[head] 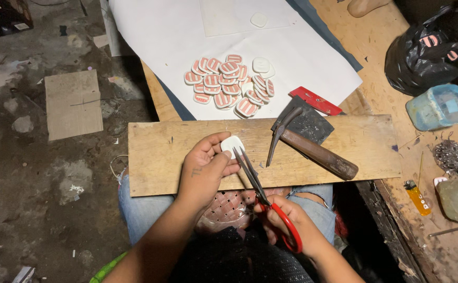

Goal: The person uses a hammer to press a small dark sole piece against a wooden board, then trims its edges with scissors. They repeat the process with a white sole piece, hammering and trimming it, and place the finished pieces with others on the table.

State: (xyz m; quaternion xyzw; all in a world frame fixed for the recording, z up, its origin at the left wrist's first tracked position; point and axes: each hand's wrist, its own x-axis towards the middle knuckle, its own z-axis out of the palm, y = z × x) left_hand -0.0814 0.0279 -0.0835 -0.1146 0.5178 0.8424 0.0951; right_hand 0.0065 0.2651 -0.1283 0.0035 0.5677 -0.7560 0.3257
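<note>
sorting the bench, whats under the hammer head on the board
The hammer has its head on a dark square block at the back edge of the wooden board. A red flat piece pokes out behind. What's beneath the block is covered.

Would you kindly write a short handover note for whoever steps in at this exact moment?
Left hand: pinches a white rounded-square piece over the wooden board on the lap.
Right hand: holds red-handled scissors, blades at the piece's edge.
Pile of red-striped pieces lies on the white paper, with a few plain white ones beside it.
Hammer rests on the board, untouched.
Done: many pieces lie in the pile. Left: the piece in hand is still at the blades.
</note>
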